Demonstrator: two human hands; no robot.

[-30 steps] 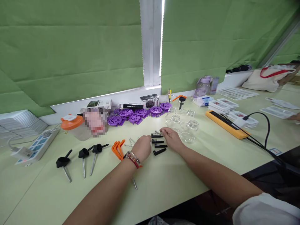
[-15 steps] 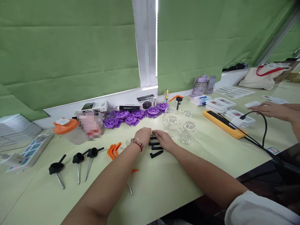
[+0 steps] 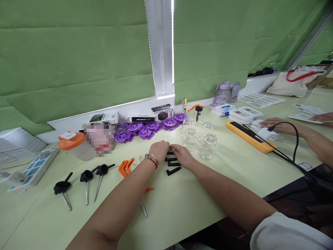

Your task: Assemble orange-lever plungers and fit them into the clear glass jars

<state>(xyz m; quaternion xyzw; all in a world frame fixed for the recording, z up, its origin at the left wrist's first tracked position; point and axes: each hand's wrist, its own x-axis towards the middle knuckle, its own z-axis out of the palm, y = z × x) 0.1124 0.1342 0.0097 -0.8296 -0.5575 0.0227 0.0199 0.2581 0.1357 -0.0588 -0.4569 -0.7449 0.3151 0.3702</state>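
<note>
Head view: left hand (image 3: 159, 150) and right hand (image 3: 182, 155) meet over three small black plastic bars (image 3: 172, 164) on the pale green surface (image 3: 182, 201); finger grip hidden, cannot tell. Three black-knobbed metal rods (image 3: 85, 178) lie left.

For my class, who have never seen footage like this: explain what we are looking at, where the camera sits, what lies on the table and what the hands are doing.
A camera worn on a person's head looks down at their own bare arms. The left hand, with a beaded bracelet, and the right hand meet over small black plastic pieces on the pale green table; what the fingers grip is hidden. Nearby lie clear glass jars, purple plastic wheels, orange plastic clips and black-handled metal pins. Another person's hand rests at right beside a yellow power strip.
</note>
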